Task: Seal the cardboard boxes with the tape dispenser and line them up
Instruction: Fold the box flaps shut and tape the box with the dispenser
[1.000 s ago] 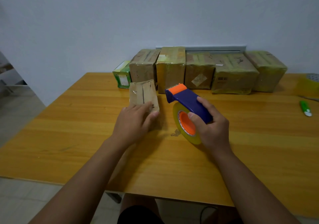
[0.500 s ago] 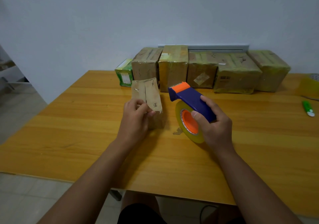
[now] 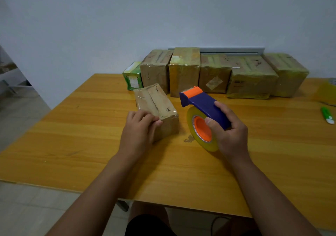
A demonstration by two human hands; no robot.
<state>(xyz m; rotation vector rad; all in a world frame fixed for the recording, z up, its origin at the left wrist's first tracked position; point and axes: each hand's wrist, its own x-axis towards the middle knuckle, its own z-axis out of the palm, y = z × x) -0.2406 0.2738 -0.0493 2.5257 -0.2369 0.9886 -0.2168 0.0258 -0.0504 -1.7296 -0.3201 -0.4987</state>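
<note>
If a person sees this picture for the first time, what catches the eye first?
The blue and orange tape dispenser, gripped by the right hand at the centre. Just left of it, the left hand holds a small cardboard box. A row of taped boxes stands along the wall.

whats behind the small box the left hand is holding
Behind the small box stands a row of taped boxes along the wall, with a green carton at its left end. The small box covers the lower front of the nearest one; the left hand grips its near end.
</note>
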